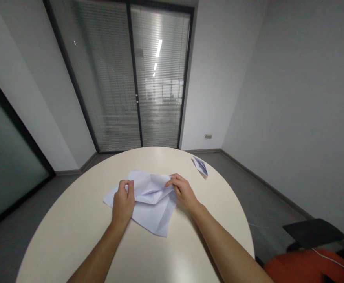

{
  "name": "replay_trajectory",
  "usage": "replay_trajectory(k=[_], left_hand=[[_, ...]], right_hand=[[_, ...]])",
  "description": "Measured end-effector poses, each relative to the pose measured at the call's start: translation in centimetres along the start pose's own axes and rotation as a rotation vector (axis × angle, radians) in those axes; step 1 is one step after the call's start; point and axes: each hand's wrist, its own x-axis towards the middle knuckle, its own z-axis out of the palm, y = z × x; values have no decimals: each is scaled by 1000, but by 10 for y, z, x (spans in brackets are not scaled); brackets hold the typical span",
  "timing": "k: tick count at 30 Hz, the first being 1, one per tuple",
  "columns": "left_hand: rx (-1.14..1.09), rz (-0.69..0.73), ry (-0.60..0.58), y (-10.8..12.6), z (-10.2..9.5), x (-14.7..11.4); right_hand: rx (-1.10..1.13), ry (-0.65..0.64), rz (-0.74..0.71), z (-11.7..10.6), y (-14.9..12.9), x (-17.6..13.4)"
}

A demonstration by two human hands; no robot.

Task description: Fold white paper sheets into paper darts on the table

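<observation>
A creased sheet of white paper is partly folded over the round table, with several fold lines across it and a raised pleat in the middle. My left hand pinches it on the left side between thumb and fingers. At its upper right, my right hand grips the paper with the thumb and fingers pressed together. The lower part of the sheet fans out toward me, and one corner points left past my left hand. Parts of the paper under both hands are hidden.
A small folded paper piece lies near the far right edge of the cream round table. To the lower right stands a red chair with a black armrest. Beyond the table is a glass door with blinds.
</observation>
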Motion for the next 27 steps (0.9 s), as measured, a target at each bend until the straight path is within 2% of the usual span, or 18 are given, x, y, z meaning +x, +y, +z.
replay_trajectory(k=[5,10,15,18,23,27], left_hand=[[81,16,11,-2,-2,1],[116,36,3,1,-4,0],[109,76,-39,2,-4,-2],[41,29,-43,-1,-2,1],[-122,-153,-113,-16,3,14],[-264,-288,-102,-22,2,19]], right_hand=[[-38,-28,123,0,-7,0],[-121,-14,197,4,3,1],[-225,21,215,4,9,2],[-68,66,257,4,11,3],[482,157,407,3,4,5],[697,187,392,-4,-4,8]])
